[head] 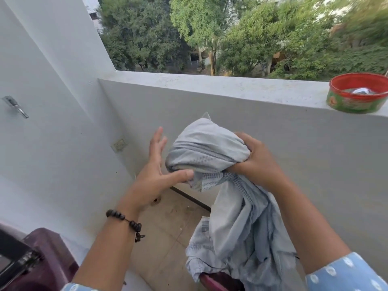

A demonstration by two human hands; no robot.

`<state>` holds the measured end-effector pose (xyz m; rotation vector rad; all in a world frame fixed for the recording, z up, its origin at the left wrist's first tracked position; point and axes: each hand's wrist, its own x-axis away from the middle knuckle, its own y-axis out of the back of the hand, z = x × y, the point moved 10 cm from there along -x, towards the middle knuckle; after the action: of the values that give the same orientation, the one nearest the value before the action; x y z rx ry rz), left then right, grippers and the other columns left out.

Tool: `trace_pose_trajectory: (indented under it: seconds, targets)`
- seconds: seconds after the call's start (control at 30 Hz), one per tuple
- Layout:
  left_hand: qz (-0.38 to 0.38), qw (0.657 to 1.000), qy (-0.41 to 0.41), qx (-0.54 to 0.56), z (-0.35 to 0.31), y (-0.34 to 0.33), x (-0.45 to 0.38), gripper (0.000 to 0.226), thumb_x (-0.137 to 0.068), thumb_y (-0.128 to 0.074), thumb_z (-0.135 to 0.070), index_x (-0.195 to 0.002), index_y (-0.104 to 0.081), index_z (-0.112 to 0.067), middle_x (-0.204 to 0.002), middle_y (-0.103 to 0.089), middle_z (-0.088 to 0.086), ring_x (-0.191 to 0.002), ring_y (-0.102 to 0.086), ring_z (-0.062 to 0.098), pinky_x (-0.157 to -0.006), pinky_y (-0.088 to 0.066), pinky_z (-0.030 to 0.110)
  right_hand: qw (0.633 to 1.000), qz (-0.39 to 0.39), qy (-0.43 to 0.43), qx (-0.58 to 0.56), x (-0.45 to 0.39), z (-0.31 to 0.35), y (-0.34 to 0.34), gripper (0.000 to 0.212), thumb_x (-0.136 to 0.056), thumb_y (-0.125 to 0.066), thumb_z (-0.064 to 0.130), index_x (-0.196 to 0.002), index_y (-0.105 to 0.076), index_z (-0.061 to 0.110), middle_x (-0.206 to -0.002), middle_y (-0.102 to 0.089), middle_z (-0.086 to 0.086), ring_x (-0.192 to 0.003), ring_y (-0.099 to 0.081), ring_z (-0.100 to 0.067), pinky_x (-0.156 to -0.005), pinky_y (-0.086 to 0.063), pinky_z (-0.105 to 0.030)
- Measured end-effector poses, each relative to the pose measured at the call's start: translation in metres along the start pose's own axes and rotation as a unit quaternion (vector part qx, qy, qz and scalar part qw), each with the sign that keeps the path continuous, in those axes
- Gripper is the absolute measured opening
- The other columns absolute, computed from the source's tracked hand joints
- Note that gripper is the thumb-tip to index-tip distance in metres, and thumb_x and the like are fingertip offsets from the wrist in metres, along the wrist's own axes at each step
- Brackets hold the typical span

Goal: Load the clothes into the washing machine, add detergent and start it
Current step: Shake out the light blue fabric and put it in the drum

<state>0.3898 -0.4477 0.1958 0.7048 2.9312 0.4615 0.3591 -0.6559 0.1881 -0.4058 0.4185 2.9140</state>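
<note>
- The right hand [255, 159] grips a bunched pale grey-blue cloth [210, 152], fingers curled tight round a gathered neck of fabric, knuckles up.
- To the left of that grip the cloth swells into a rounded bundle, held up in the air in front of the balcony wall [273, 131].
- Below the grip the rest of the cloth hangs down in loose folds; a patterned band with small dots shows just under the fist, and a printed label shows on a lower fold.
- The bottom of the hanging cloth reaches a dark maroon edge [214, 280] at the lower border of the view; what that edge belongs to cannot be told.
- The left hand [156, 171] is spread, fingers straight and pointing up, palm turned toward the bundle. Its thumb reaches across to the underside of the bundle and touches it; the fingers stand just beside the cloth and close round nothing.
- A bracelet of dark beads [125, 221] sits on the left wrist, below the open hand.
- Both forearms come out of light blue sleeves with white dots [344, 274].
- Far down and to the left of the hands, the maroon washing machine [48, 259] shows at the corner of the view with a dark panel on it, well apart from the cloth.
- Up and to the right of the grip, a red and green round tin [357, 93] sits on top of the balcony wall with something pale inside.
- Below the hands lies a beige tiled floor [168, 227].
- Trees [231, 32] fill the view beyond the wall.
</note>
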Motion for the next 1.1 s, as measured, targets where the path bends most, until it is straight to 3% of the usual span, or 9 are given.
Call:
trace_pose_trajectory:
  seconds: [0.17, 0.23, 0.3, 0.37, 0.47, 0.67, 0.77, 0.93, 1.1]
  targets:
    - [0.048, 0.885, -0.079, -0.457, -0.042, -0.034, -0.004, 0.149, -0.052, -0.082, -0.067, -0.135, 0.041, -0.050, -0.156, 0.031, -0.018, -0.142, 0.036, 0.008, -0.111, 0.020, 0.061, 0.979, 0.072, 0.069, 0.175, -0.001, 0.022, -0.019, 0.047, -0.063, -0.081, 0.015, -0.107, -0.067, 0.025, -0.091, -0.061, 0.003, -0.086, -0.061, -0.015, -0.075, -0.052, -0.042]
    - [0.062, 0.843, -0.091, -0.526, -0.043, -0.053, -0.008, 0.149, -0.056, -0.081, -0.066, -0.134, 0.045, -0.045, -0.164, 0.014, -0.009, -0.148, 0.024, 0.014, -0.109, 0.019, 0.067, 0.967, 0.105, 0.094, 0.212, 0.001, 0.031, -0.031, 0.044, -0.065, -0.077, 0.017, -0.107, -0.067, 0.027, -0.087, -0.056, 0.004, -0.081, -0.059, -0.013, -0.073, -0.051, -0.041]
    - [0.067, 0.843, -0.096, -0.526, -0.042, -0.065, -0.012, 0.142, -0.063, -0.078, -0.063, -0.136, 0.042, -0.046, -0.156, -0.031, -0.006, -0.149, -0.020, 0.019, -0.112, 0.010, 0.070, 0.960, 0.117, 0.103, 0.233, 0.004, 0.035, -0.035, 0.044, -0.066, -0.076, 0.017, -0.108, -0.065, 0.029, -0.087, -0.055, 0.007, -0.080, -0.058, -0.010, -0.072, -0.051, -0.037]
    - [0.050, 0.864, -0.101, -0.490, -0.042, -0.065, -0.015, 0.130, -0.068, -0.074, -0.059, -0.142, 0.033, -0.047, -0.129, -0.058, -0.013, -0.124, -0.054, 0.017, -0.116, -0.004, 0.067, 0.962, 0.116, 0.105, 0.224, 0.006, 0.036, -0.033, 0.053, -0.065, -0.077, 0.019, -0.114, -0.061, 0.030, -0.096, -0.058, 0.010, -0.088, -0.059, -0.009, -0.077, -0.051, -0.034]
    - [0.008, 0.920, -0.104, -0.379, -0.044, -0.053, -0.015, 0.121, -0.064, -0.079, -0.049, -0.149, 0.008, -0.047, -0.093, -0.067, -0.010, -0.089, -0.064, 0.014, -0.105, -0.041, 0.051, 0.973, 0.131, 0.072, 0.175, 0.007, 0.029, -0.027, 0.076, -0.066, -0.081, 0.022, -0.131, -0.046, 0.038, -0.122, -0.057, 0.015, -0.111, -0.056, -0.006, -0.092, -0.046, -0.026]
    - [-0.064, 0.984, -0.122, -0.109, -0.041, -0.017, -0.010, 0.103, -0.048, -0.085, -0.047, -0.136, -0.033, -0.046, -0.091, -0.072, 0.002, -0.081, -0.071, 0.019, -0.079, -0.058, 0.046, 0.982, 0.186, -0.023, 0.017, 0.012, 0.009, -0.014, 0.109, -0.063, -0.087, 0.039, -0.144, -0.017, 0.058, -0.144, -0.042, 0.017, -0.126, -0.048, 0.006, -0.109, -0.039, -0.026]
    - [-0.115, 0.984, -0.135, 0.024, -0.046, 0.001, -0.008, 0.099, -0.048, -0.089, -0.034, -0.135, -0.041, -0.035, -0.099, -0.073, 0.005, -0.088, -0.072, 0.021, -0.079, -0.060, 0.041, 0.982, 0.185, -0.018, -0.037, 0.015, 0.007, -0.020, 0.116, -0.060, -0.086, 0.042, -0.150, -0.013, 0.048, -0.148, -0.035, 0.027, -0.133, -0.041, 0.006, -0.113, -0.036, -0.030]
    - [-0.179, 0.947, -0.146, 0.223, -0.057, 0.018, -0.009, 0.091, -0.053, -0.082, -0.004, -0.134, -0.043, -0.020, -0.094, -0.074, -0.011, -0.089, -0.070, 0.009, -0.072, -0.057, 0.029, 0.976, 0.185, -0.008, -0.116, 0.009, 0.012, -0.032, 0.121, -0.056, -0.090, 0.041, -0.150, -0.014, 0.044, -0.151, -0.035, 0.012, -0.136, -0.044, -0.008, -0.113, -0.039, -0.042]
    - [-0.215, 0.892, -0.144, 0.371, -0.051, 0.005, -0.007, 0.079, -0.064, -0.077, -0.003, -0.136, -0.045, -0.011, -0.115, -0.062, 0.012, -0.107, -0.060, 0.029, -0.095, -0.050, 0.055, 0.964, 0.158, -0.005, -0.213, -0.007, 0.026, -0.044, 0.120, -0.054, -0.094, 0.038, -0.151, -0.026, 0.021, -0.145, -0.049, -0.010, -0.129, -0.053, -0.026, -0.104, -0.047, -0.045]
